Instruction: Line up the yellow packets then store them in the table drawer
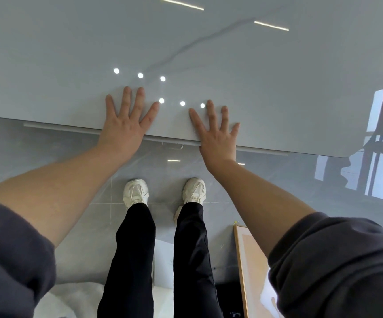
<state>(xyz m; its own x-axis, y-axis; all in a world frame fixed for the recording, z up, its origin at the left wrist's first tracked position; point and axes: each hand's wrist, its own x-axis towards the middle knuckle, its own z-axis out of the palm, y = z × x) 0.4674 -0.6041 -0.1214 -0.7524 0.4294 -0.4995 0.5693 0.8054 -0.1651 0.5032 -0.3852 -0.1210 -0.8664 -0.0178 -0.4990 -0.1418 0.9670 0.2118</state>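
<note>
Head view, looking down over the near edge of a glossy grey worktop [209, 53]. The left hand [126, 125] and right hand [218, 131] both lie flat, palms down, on the worktop close to its near edge, well apart from each other; the fingers [126, 99] of each hand are spread and extended, gripping nothing. A pale rail [167, 140] runs just under the worktop edge and passes beneath both wrists; it is probably the front lip or handle of the drawer, which appears to be pushed in, though its interior cannot be seen.

Packets: none in view, neither on the worktop nor in either hand. Judged from the bare surface and the shut drawer, the packets are most likely already lined up and stored, and the task is at or near its end; alternatively they lie outside the picture, which cannot be ruled out.

Count: two hands, one worktop, one rail, zero yellow packets. Below the edge stand two white shoes [135, 193] on a tiled floor [48, 143], with one framed panel [250, 271] leaning at lower right.
</note>
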